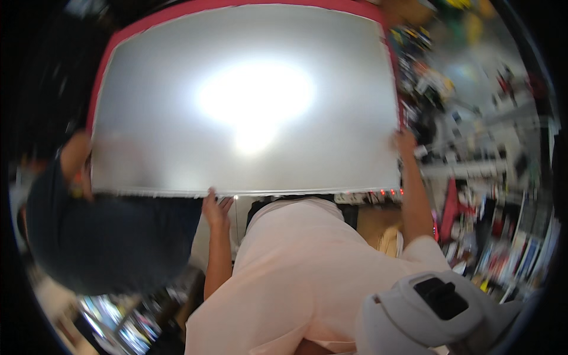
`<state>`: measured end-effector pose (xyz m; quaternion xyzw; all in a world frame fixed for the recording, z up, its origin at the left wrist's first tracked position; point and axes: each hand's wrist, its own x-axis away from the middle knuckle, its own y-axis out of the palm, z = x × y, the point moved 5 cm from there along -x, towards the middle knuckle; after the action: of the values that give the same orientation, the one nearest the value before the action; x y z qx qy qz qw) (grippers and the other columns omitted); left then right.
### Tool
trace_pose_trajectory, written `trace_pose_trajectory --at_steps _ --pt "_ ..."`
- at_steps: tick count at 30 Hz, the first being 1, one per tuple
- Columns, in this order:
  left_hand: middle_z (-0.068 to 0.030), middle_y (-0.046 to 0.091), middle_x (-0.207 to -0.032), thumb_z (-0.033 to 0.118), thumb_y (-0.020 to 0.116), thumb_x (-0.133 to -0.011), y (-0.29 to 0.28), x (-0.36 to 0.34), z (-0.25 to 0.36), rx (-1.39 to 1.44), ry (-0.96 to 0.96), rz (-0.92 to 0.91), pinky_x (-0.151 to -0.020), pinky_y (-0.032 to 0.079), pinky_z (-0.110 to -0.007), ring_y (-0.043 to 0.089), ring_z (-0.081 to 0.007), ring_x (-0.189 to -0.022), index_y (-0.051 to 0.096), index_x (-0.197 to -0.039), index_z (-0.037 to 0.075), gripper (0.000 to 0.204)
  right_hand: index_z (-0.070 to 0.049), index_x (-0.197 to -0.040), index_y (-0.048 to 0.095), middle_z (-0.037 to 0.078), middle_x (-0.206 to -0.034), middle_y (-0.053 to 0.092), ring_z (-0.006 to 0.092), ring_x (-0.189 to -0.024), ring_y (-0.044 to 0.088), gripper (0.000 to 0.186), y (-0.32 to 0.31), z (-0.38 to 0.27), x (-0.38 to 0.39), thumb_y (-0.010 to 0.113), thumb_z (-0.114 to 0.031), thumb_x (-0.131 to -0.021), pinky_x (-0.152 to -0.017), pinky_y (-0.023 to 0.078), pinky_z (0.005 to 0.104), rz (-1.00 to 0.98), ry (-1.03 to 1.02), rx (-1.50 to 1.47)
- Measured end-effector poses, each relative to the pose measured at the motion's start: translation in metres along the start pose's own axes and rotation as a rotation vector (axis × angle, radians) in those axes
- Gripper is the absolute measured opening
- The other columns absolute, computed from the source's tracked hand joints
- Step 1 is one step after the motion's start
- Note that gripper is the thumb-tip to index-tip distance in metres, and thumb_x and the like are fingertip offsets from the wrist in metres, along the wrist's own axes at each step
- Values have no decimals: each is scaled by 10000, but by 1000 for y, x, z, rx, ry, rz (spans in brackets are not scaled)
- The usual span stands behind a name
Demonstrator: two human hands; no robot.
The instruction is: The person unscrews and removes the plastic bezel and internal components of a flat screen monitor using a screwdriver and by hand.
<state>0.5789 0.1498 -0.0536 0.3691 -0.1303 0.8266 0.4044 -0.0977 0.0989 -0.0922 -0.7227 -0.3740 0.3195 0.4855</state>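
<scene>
A large, shiny silvery-grey panel point(171, 118) with a red border point(99, 74) spans the upper middle, a bright glare on its face. My left hand point(216, 210) is closed on its near edge, thumb on top and fingers reaching below. At the panel's right side, my right hand point(404, 142) grips the edge, its fingers partly hidden and blurred. On the left, a co-worker in a dark top point(112, 242) also holds the panel by its left edge, with a hand point(77, 155) at the corner.
Beyond the right edge lie blurred tools and parts point(423, 77) on a grey surface. Shelves with packed items point(515, 254) stand at the lower right. A white plastic device with a black inset point(441, 296) shows near my right side. A power strip with red lights point(384, 193) sits below the panel.
</scene>
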Motion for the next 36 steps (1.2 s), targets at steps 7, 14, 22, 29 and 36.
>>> trace_pose_trajectory --at_steps 7,14,22,29,36 --pt "-159 494 -1108 272 518 -935 17 10 -1 -153 -83 -120 -717 555 -368 597 -344 -902 459 -1157 -31 381 -56 -842 670 169 -877 658 364 -893 609 262 -53 -9 13 546 -287 -818 -764 484 457 -149 47 314" --pt "-149 539 -1095 257 467 -962 11 -7 6 -179 -196 -264 -810 514 -359 582 -303 -960 461 -1165 -26 348 6 -905 654 232 -866 646 390 -883 613 447 -90 28 59 565 -428 -841 -796 463 438 -104 337 -115" --pt "-195 497 -1211 274 368 -992 8 -16 5 -260 -172 -361 -900 472 -371 539 -291 -1064 400 -1250 -66 428 20 -895 666 88 -717 622 159 -598 614 296 -94 33 181 710 -242 -766 -507 521 304 -289 629 -609" --pt "-175 520 -1201 266 353 -996 -19 -73 -4 -393 -185 -235 -901 468 -352 531 -272 -1076 433 -1218 -59 402 38 -876 655 91 -770 636 160 -615 632 282 -90 24 195 747 -193 -743 -508 522 277 -130 735 -660" --pt "-135 547 -1166 288 369 -991 -32 -83 -2 -262 -258 -207 -854 486 -333 550 -237 -1007 483 -1172 -11 367 6 -856 643 156 -805 653 288 -789 634 288 -109 8 192 730 -241 -738 -737 480 370 -121 763 -414"
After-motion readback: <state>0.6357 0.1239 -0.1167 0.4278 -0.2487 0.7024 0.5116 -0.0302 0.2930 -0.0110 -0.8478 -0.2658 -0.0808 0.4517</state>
